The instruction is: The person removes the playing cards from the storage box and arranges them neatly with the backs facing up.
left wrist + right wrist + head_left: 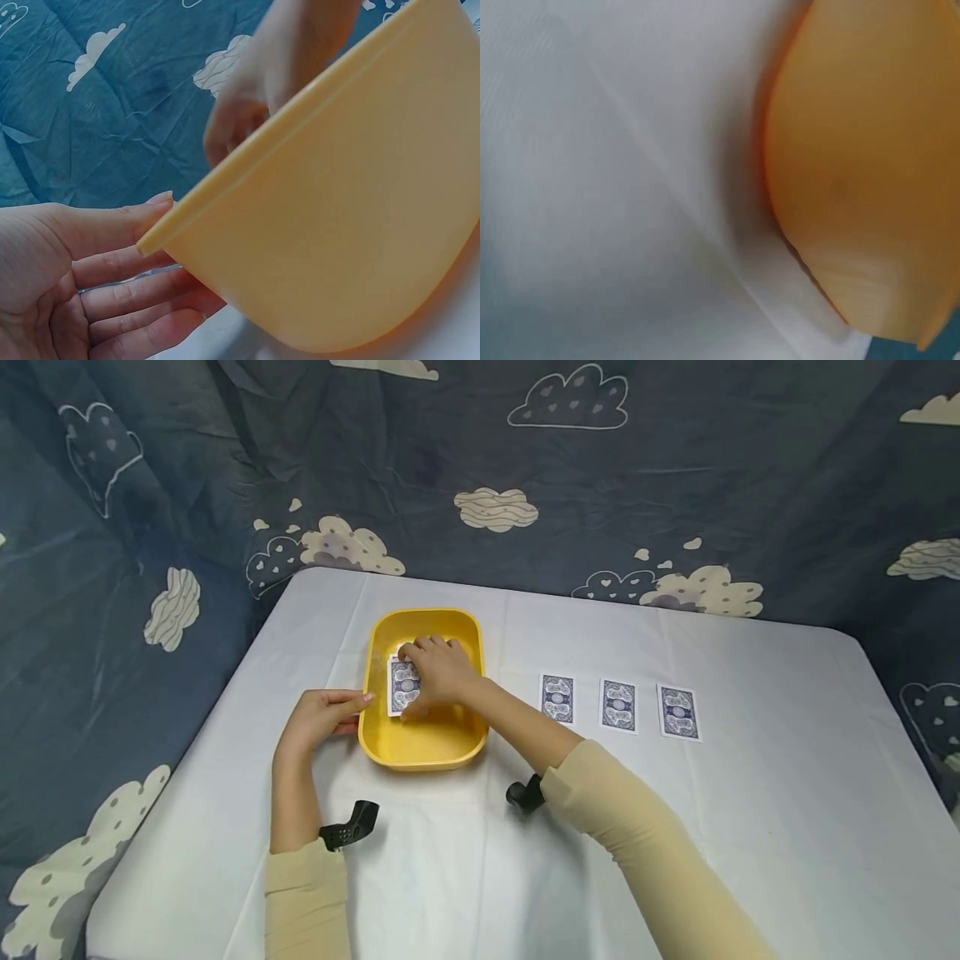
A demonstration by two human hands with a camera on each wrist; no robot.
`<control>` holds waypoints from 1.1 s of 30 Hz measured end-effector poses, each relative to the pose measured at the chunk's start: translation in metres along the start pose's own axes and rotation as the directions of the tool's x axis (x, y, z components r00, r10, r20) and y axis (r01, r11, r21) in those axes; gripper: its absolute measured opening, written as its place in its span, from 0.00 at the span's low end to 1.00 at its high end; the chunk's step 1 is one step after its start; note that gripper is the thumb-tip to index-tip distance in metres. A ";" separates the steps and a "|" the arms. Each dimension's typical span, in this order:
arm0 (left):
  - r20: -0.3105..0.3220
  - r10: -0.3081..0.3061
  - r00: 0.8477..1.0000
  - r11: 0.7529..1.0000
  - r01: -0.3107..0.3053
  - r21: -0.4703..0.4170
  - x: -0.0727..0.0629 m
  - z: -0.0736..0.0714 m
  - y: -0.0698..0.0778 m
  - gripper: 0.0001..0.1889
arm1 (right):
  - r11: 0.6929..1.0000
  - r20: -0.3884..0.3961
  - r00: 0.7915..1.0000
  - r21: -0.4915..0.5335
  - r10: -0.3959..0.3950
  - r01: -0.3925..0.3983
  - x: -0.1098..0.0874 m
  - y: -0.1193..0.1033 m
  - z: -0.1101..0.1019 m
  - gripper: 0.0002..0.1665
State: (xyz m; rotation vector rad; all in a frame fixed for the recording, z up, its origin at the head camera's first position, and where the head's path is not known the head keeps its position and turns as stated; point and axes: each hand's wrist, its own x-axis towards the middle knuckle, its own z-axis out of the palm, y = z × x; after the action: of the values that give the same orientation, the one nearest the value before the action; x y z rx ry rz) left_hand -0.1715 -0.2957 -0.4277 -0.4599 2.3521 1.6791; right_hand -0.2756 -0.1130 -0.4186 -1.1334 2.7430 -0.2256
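Note:
A yellow plastic tray (423,752) with raised walls stands on the white-covered table. Its left rim is pinched by my left hand (321,717); in the left wrist view the thumb lies at the rim and the fingers are under the outer wall. Inside the tray, my right hand (442,675) grips a playing card (402,685) with a blue patterned back, thumb at its near edge and fingers at its far edge. Another card edge shows beneath; how many lie there I cannot tell. The right wrist view shows the tray's outer wall (855,165), not the hand.
To the right of the tray, three playing cards lie face down in a spaced row: a left one (557,699), a middle one (618,706) and a right one (678,712). A dark cloud-patterned curtain (480,460) hangs behind the table.

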 end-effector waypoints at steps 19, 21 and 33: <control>-0.022 0.002 1.000 1.000 -0.002 -0.006 -0.007 0.003 0.002 0.27 | 0.981 -0.171 0.967 0.083 0.187 -0.175 -0.067 0.084 -0.050 0.55; -0.019 0.001 1.000 1.000 -0.001 0.000 -0.007 0.003 0.001 0.27 | 0.975 -0.175 0.961 0.089 0.215 -0.202 -0.076 0.095 -0.052 0.55; 0.009 0.009 1.000 0.999 -0.009 -0.041 -0.001 0.001 -0.008 0.30 | 0.946 -0.171 0.930 0.074 0.324 -0.316 -0.148 0.159 -0.059 0.57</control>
State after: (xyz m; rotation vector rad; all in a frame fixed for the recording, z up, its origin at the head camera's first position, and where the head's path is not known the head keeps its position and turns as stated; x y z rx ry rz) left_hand -0.1676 -0.2974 -0.4344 -0.4483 2.3204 1.7322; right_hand -0.2931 0.1076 -0.3794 -0.6656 3.0108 -0.3594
